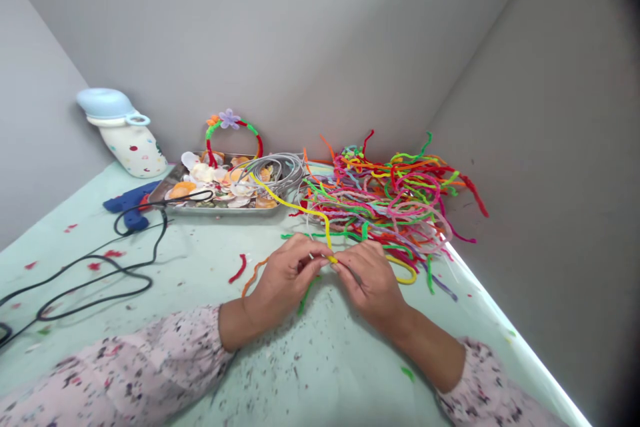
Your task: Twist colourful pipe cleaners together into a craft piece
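A yellow pipe cleaner [300,210] runs from above the tray, bends, and comes down to my fingertips. My left hand [287,273] pinches it between thumb and index finger. Close beside, my right hand [373,283] is closed on the same yellow stem, the two sets of fingertips nearly touching. A thin pale wire or strand shows near my left fingers; whether it is held I cannot tell. Just past my hands lies a big heap of coloured pipe cleaners [380,193]. A short red piece [238,268] and an orange piece [253,277] rest near my left hand.
A metal tray [225,211] holds shells and a coil of grey wire [283,173]. Behind its shells stands a pipe-cleaner hoop with flowers [229,119]. At left are a blue glue gun [131,203], its black cord [95,257] and a tilted white bottle [131,147]. Grey walls surround the table.
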The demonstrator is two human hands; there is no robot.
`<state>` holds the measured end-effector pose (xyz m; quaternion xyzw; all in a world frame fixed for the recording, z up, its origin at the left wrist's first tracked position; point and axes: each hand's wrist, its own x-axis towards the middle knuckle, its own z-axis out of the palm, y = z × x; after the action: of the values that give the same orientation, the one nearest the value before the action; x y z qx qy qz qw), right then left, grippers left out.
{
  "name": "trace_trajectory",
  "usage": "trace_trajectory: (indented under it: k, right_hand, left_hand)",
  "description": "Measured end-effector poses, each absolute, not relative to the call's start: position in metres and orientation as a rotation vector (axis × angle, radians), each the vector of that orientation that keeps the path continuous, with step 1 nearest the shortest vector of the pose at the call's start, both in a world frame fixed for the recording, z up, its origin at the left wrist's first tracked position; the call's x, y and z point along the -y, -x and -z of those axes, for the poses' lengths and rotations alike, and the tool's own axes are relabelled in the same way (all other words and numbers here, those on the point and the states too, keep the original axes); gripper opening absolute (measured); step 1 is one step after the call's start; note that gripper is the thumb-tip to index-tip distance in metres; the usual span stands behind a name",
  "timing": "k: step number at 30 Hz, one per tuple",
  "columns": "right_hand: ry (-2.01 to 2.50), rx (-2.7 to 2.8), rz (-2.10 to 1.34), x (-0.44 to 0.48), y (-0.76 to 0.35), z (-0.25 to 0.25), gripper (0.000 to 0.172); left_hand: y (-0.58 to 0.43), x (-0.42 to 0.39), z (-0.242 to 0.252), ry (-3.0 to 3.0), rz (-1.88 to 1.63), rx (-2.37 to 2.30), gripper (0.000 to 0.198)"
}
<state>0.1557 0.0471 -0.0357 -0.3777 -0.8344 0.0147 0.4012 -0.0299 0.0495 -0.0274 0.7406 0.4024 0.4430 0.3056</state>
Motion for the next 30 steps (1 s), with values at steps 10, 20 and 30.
trace_trajectory:
  k: [10,20,30]
  right_hand:
    - [0.936,2.114,-0.028,-0.0466,-0.1567,0.0342,0.013]
    - [0.907,2.123,-0.003,-0.0459,-0.1565,0.0336,0.011]
    - [0.910,2.143,0.027,-0.0455,-0.1563,0.0338,0.011]
  left_hand:
    - [0.0305,-0.0513,0.0297,-1.962,-1.193,-1.069,0.012]
    - [0.0299,-0.0506,0.0263,-1.975,-1.145,-1.104,0.011]
    - [0.0291,-0.0492,0.0213,-1.996,-1.040,-1.150,0.011]
